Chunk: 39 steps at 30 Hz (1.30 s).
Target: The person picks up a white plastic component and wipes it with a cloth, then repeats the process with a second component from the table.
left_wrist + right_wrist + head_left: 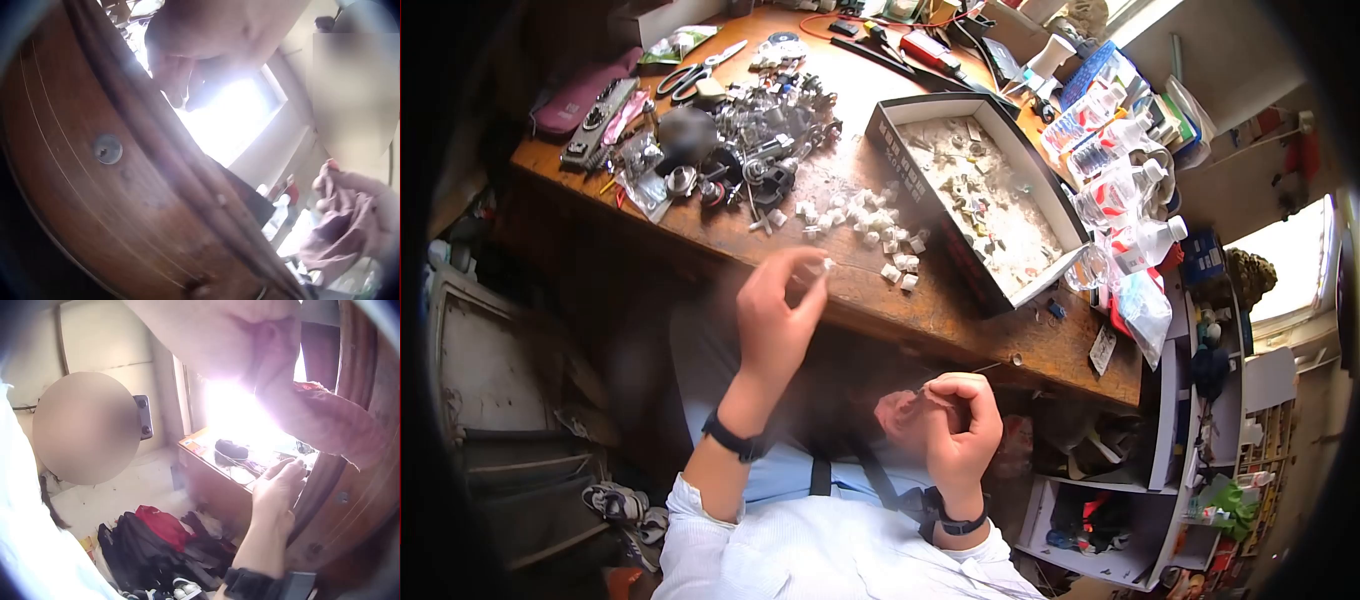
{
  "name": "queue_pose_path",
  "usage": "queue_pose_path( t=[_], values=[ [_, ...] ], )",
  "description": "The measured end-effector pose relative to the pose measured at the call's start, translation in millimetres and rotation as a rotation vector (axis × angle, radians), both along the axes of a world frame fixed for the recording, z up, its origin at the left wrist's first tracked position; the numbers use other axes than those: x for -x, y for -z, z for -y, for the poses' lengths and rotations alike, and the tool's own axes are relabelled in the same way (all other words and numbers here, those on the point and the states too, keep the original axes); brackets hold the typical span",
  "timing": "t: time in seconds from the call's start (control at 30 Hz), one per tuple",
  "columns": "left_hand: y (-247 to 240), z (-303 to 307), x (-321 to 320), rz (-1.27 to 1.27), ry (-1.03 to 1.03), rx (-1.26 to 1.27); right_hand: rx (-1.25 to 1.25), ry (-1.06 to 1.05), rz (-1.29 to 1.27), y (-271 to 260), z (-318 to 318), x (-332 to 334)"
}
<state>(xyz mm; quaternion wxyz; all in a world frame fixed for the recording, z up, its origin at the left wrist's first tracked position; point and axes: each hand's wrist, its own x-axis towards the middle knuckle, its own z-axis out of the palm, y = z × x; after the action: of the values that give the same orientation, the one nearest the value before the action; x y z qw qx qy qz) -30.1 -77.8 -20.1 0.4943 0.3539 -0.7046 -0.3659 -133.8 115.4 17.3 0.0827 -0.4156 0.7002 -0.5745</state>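
Note:
My left hand (775, 315) is raised at the table's front edge and pinches a small white piece (828, 264) between thumb and fingertips. Lower and to the right, my right hand (965, 430) grips a crumpled pinkish cloth (895, 412), which also shows in the left wrist view as a dusky pink cloth (337, 234). The two hands are apart. Similar white pieces (870, 215) lie in a loose pile on the wooden table (850, 285), just beyond my left hand. In the right wrist view the cloth (344, 425) hangs from my right hand (250, 344).
A black-sided box (945, 225) with pale debris and small parts stands right of the pile. Metal and dark parts (770, 130) are heaped at the back left, near scissors (700, 75). Plastic bottles (1135, 190) line the right side. Shelves (1100, 500) stand at the lower right.

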Motion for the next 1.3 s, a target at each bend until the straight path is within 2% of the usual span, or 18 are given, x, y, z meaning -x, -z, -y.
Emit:
queue_pose_path(
  t=[0.07,0.1,0.17,0.2,0.23,0.3,0.5,0.6,0.67,0.7,0.77,0.9,0.97,1.07,1.13,1.2,1.3],
  values=[
    [10,21,11,0.044,-0.066,0.187,0.014,-0.003,0.028,3,0,-2],
    [5,21,14,0.043,-0.060,0.195,0.015,-0.011,0.057,5,0,-3],
    [-8,15,21,0.148,-0.114,0.370,0.027,-0.008,0.069,5,0,-1],
    [-14,8,24,0.157,0.012,0.260,0.018,-0.015,0.042,5,-1,1],
    [-13,6,29,0.155,0.018,0.262,0.007,-0.024,0.015,5,-2,2],
    [-8,2,38,0.220,0.158,0.342,0.000,-0.021,0.040,3,-3,2],
    [-2,-5,49,0.217,0.146,0.323,0.016,-0.024,0.128,8,-5,4],
    [-1,-7,45,0.128,0.145,0.310,0.033,-0.029,0.152,10,-4,6],
    [-7,-15,36,0.022,0.167,0.156,0.035,-0.036,0.152,10,-3,7],
    [-9,-21,31,0.026,0.169,0.152,0.070,-0.056,0.235,9,-1,6],
    [-13,-34,19,-0.173,0.422,-0.287,0.101,-0.073,0.324,6,2,5],
    [-22,-60,3,-0.290,0.584,-0.452,0.188,-0.102,0.331,-5,12,8],
    [-25,-66,-2,-0.217,0.598,-0.402,0.213,-0.146,0.371,-9,15,5],
    [-28,-74,-3,-0.202,0.568,-0.340,0.176,-0.139,0.280,-3,14,5],
    [-27,-75,-3,-0.151,0.540,-0.107,0.166,-0.134,0.243,1,12,5],
    [-24,-74,-4,-0.141,0.567,-0.064,0.143,-0.106,0.094,5,7,7],
    [-21,-73,-2,-0.138,0.603,0.052,0.096,-0.086,0.065,1,2,8]
  ],
)
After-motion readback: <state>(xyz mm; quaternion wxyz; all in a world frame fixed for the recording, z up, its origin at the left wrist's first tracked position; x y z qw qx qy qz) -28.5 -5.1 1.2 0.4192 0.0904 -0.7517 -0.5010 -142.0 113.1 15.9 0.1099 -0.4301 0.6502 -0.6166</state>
